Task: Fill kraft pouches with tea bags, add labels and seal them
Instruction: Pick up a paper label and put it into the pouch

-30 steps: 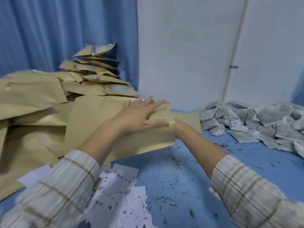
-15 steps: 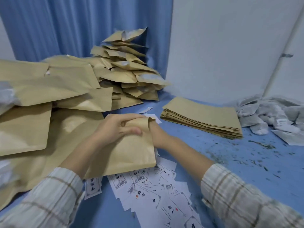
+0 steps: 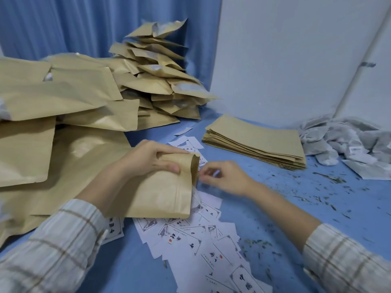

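We grip the kraft pouch (image 3: 160, 187) near its mouth with our left hand (image 3: 148, 159), centre frame. Right hand (image 3: 224, 176) at 3 o'clock pinches something small, blurred. Risk: mouth collapses, label (image 3: 190, 242) snags.

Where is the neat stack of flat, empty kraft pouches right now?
In the head view, the stack of flat kraft pouches lies on the blue table, right of centre toward the back, between the scattered paper labels and the heap of tea bags.
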`<state>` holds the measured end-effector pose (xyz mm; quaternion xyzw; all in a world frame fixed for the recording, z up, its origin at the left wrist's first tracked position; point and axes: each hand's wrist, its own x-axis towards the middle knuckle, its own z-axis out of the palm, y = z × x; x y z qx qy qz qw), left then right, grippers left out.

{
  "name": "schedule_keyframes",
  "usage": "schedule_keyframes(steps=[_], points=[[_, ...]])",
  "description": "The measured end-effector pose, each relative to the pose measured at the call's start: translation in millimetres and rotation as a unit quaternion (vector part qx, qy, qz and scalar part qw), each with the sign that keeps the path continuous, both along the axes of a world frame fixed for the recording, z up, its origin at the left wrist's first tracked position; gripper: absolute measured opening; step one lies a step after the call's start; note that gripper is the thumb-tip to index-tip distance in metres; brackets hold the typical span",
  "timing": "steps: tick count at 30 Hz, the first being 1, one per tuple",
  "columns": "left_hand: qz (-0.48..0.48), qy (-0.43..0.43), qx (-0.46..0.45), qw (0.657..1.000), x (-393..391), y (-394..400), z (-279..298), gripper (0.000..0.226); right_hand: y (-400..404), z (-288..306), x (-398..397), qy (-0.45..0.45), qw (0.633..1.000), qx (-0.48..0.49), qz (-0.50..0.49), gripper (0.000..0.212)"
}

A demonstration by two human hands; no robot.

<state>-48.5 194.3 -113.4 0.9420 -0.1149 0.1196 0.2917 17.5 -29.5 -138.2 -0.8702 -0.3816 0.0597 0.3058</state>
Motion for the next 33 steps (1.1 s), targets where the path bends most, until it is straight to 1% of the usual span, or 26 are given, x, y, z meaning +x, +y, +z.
schedule_keyframes(steps=[1, 2, 3, 4, 6, 8, 10, 12, 14, 15, 16, 18, 19, 20, 21, 23, 24, 26, 27, 28, 29, 30, 31, 33], points=[[0.007, 0.005, -0.002, 1.0, 1.7, 0.7, 0.9, 0.051, -11.7, -3.2, 3.1, 0.008, 0.999, -0.036, -0.005, 0.025], [0.013, 0.009, -0.001, 1.0, 3.7, 1.6, 2.0, 0.051, -19.3, -8.7, 4.6, 0.005, 0.995, -0.096, -0.007, 0.039], [0.018, 0.009, 0.002, 1.0, 5.1, 2.1, 2.8, 0.051, -22.0, -14.0, 3.0, -0.003, 0.986, -0.164, -0.01, 0.053], [0.02, 0.007, 0.006, 1.0, 5.6, 1.7, 3.4, 0.049, -21.7, -19.8, 3.5, -0.014, 0.98, -0.2, -0.011, 0.063], [0.023, 0.002, 0.008, 1.0, 4.4, -1.1, 4.7, 0.044, -16.5, -23.3, 3.6, -0.002, 0.979, -0.204, -0.01, 0.068], [0.024, -0.003, -0.005, 1.0, 2.0, -2.7, 6.6, 0.044, -10.8, -18.9, 4.7, 0.029, 0.976, -0.213, -0.017, 0.064], [0.022, -0.007, -0.015, 1.0, -0.8, -2.3, 8.8, 0.044, -9.6, -16.0, 9.7, 0.054, 0.976, -0.208, -0.036, 0.05], [0.017, -0.005, -0.022, 1.0, -3.9, -2.4, 11.9, 0.044, -17.2, -10.4, 13.9, 0.086, 0.983, -0.149, -0.059, 0.031], [0.01, 0.0, -0.033, 0.999, -6.5, -2.3, 15.2, 0.043, -32.9, -1.4, 18.0, 0.124, 0.985, -0.072, -0.096, 0.021], [0.005, 0.005, -0.043, 0.999, -7.7, -2.8, 16.9, 0.041, -41.8, 3.9, 21.1, 0.102, 0.987, -0.043, -0.118, 0.017], [-0.002, 0.008, -0.057, 0.998, -8.2, -3.0, 19.0, 0.04, -50.1, 9.1, 24.0, 0.053, 0.989, -0.013, -0.141, 0.014], [-0.019, 0.005, -0.089, 0.996, -8.2, -5.8, 25.8, 0.042, -60.1, 21.1, 22.5, -0.033, 0.984, 0.086, -0.154, 0.008], [-0.026, 0.001, -0.102, 0.994, -7.5, -8.0, 30.7, 0.046, -60.0, 27.5, 16.7, -0.052, 0.98, 0.141, -0.133, 0.007], [-0.028, -0.003, -0.111, 0.993, -6.0, -10.3, 36.0, 0.049, -57.2, 33.4, 10.0, -0.072, 0.977, 0.175, -0.096, 0.007], [-0.026, -0.006, -0.12, 0.992, -4.8, -13.8, 42.5, 0.047, -52.7, 38.1, 2.4, -0.104, 0.976, 0.184, -0.055, 0.008], [-0.027, -0.013, -0.135, 0.99, 0.1, -21.4, 53.7, 0.043, -42.1, 46.2, -9.0, -0.207, 0.965, 0.162, 0.016, 0.01], [-0.033, -0.021, -0.139, 0.989, 2.3, -26.6, 58.5, 0.048, -36.8, 53.8, -12.8, -0.264, 0.954, 0.137, 0.04, 0.012], [-0.061, -0.036, -0.15, 0.986, 4.9, -39.9, 67.1, 0.064, -27.1, 73.1, -18.0, -0.376, 0.924, 0.038, 0.064, 0.013], [-0.075, -0.04, -0.157, 0.984, 5.8, -48.0, 71.6, 0.072, -21.6, 84.7, -21.2, -0.404, 0.912, -0.028, 0.063, 0.013], [-0.089, -0.041, -0.168, 0.981, 8.3, -55.4, 75.0, 0.075, -16.3, 95.0, -23.4, -0.401, 0.91, -0.087, 0.057, 0.017], [-0.102, -0.04, -0.183, 0.977, 9.8, -63.0, 78.8, 0.073, -13.2, 104.8, -27.0, -0.359, 0.925, -0.115, 0.048, 0.024], [-0.113, -0.043, -0.201, 0.972, 14.6, -68.0, 81.4, 0.073, -13.9, 116.5, -29.1, -0.288, 0.949, -0.118, 0.043, 0.031], [-0.119, -0.048, -0.221, 0.967, 18.7, -72.5, 84.9, 0.072, -17.9, 129.2, -28.8, -0.227, 0.968, -0.096, 0.043, 0.034], [-0.115, -0.037, -0.282, 0.952, 28.2, -78.0, 91.0, 0.077, -34.9, 156.3, -28.7, -0.18, 0.98, -0.049, 0.061, 0.027]])
